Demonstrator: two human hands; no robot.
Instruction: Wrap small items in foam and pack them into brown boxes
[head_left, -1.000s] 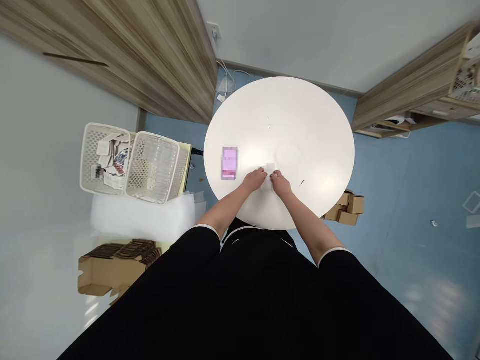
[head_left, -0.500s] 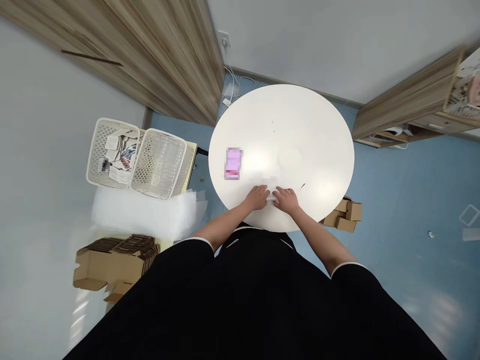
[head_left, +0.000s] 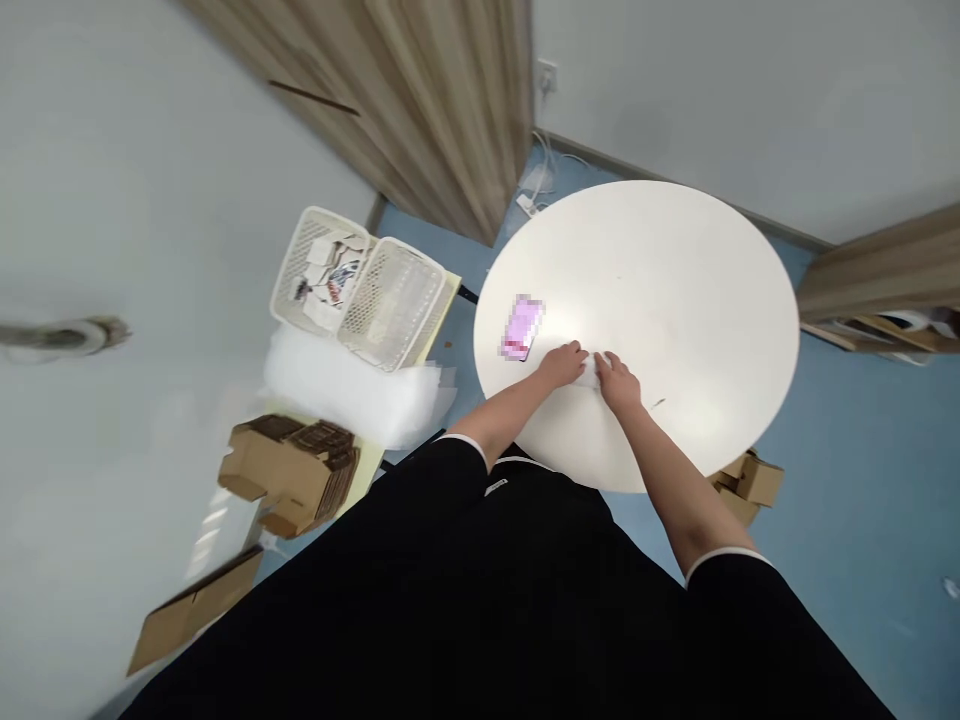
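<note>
A small white bundle point(head_left: 589, 373), pale against the tabletop, lies between my hands on the round white table point(head_left: 697, 300). My left hand point(head_left: 562, 366) grips its left side with fingers curled. At the right end, my right hand point(head_left: 618, 382) closes on the same bundle. My fingers cover much of it, and what is inside cannot be made out. Left of my hands, a flat pink rectangular item point(head_left: 523, 328) rests on the table; its surface is pixelated.
On a side table at left stand a white basket with small packets point(head_left: 289, 290) and a basket of clear plastic pieces point(head_left: 435, 300). Near them are white translucent sheets point(head_left: 337, 385) and flattened cardboard boxes point(head_left: 285, 470). More small boxes point(head_left: 760, 480) sit beyond the table's right edge.
My view has turned left, so the table appears farther right. Both hands still hold the white bundle, now farther up the table and nearer the pink item.
</note>
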